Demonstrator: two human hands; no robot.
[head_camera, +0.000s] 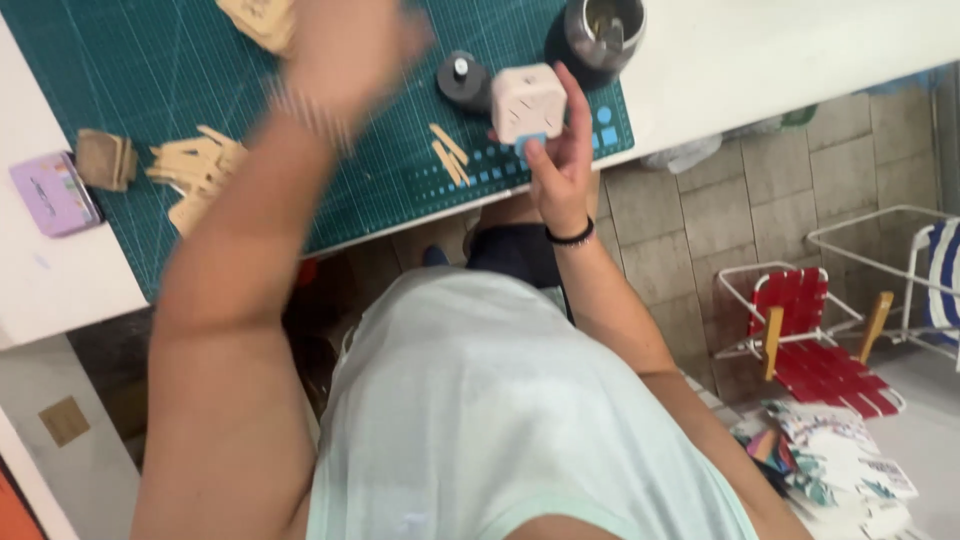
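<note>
Head view, looking down past the person's pale green shirt (500, 420) to the near edge of a white table (760, 50). The right hand (560, 160) holds a small white rounded cube with a blue tab (527, 105) just above the right end of the green cutting mat (150, 70); the thumb and fingers are closed around the cube's lower right side, and a black band circles the wrist. The left hand (350, 40) is raised over the far middle of the mat and is motion-blurred, so whether its fingers are spread or closed cannot be told; a beaded bracelet (310, 110) sits at its wrist.

Just left of the cube stands a dark round base with a white knob (462, 78), and beyond it, to the right, a metal cup (600, 30). Loose flat wooden sticks (448, 152) lie near the cube on the mat; a larger pile of wooden sticks (195, 170) lies at the mat's left side, beside a lilac tin (52, 192). On the tiled floor at right stands a miniature red folding chair (810, 335).

Handling note: the grip on the cube appears to rest on one side only. Bringing it low over the mat and steadying it with a second contact would likely reduce the chance of dropping it or knocking the nearby sticks.
</note>
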